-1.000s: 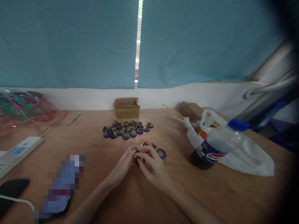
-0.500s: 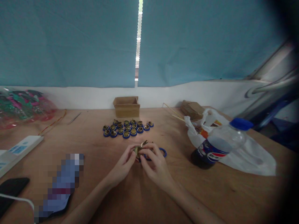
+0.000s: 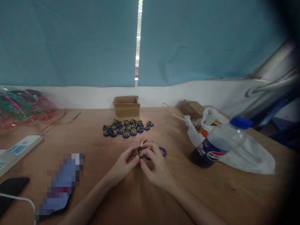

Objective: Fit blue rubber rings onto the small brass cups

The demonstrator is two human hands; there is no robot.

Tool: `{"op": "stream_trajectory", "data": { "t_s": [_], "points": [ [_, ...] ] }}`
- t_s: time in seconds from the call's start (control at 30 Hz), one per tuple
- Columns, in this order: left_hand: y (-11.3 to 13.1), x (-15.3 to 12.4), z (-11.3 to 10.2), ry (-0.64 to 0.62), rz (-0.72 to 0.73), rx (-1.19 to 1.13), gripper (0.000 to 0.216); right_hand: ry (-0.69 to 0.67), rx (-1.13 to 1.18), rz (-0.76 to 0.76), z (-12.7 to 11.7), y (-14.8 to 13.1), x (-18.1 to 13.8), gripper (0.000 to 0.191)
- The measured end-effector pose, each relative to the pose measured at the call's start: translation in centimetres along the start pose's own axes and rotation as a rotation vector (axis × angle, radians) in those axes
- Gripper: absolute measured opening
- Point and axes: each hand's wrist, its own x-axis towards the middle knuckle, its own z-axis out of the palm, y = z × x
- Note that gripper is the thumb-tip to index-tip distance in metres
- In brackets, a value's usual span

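Closely together at the middle of a brown wooden table [image 3: 199, 195], a person's two bare hands meet over a small round brass-coloured metal piece [image 3: 138, 152]. The left hand [image 3: 124, 165] pinches it between thumb and fingers, while the right hand [image 3: 154, 165] grips it from the other side with curled fingers — the fingertips hide much of the piece.

Just beyond the right hand's fingers, another brass-coloured part [image 3: 144, 142] shows, partly covered; beside that hand, a blue ring [image 3: 165, 152] lies on the table. Farther back spreads a cluster of round brass-coloured pieces with blue rims [image 3: 126, 133], in front of an open brown cardboard box [image 3: 127, 112] near the white wall [image 3: 93, 98].

To the right, a clear plastic bottle with a blue cap and dark drink [image 3: 212, 148] tilts against a crumpled white plastic bag [image 3: 257, 162], with a brown paper-like bundle [image 3: 192, 108] behind and thin pale sticks [image 3: 175, 115] nearby. At left sit a white power strip [image 3: 25, 145], a flat black object [image 3: 14, 186] crossed by a white cable [image 3: 22, 198], and a pixelated blue item [image 3: 62, 184] — its details unreadable. A clear bag of green and pink things [image 3: 25, 106] rests at the far left corner.
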Motion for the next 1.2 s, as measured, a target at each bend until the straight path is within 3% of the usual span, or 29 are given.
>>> {"op": "stream_trajectory", "data": {
  "t_s": [0.4,0.8,0.9,1.2],
  "points": [
    [-0.4,-0.1,-0.3,-0.052,0.015,-0.025,0.039,-0.023,0.066,0.026,-0.3,-0.3,0.0,0.015],
    [-1.0,0.0,-0.5,-0.046,0.034,0.039,0.030,0.055,0.042,0.118,0.0,0.5,0.4,0.010],
    [-1.1,0.0,-0.4,-0.016,0.004,0.094,0.028,0.011,0.074,0.202,0.2,1.0,0.2,0.014],
    [-1.0,-0.1,-0.4,0.011,0.053,0.223,0.029,-0.146,0.504,0.497,0.2,1.1,0.8,0.022]
  ]
}}
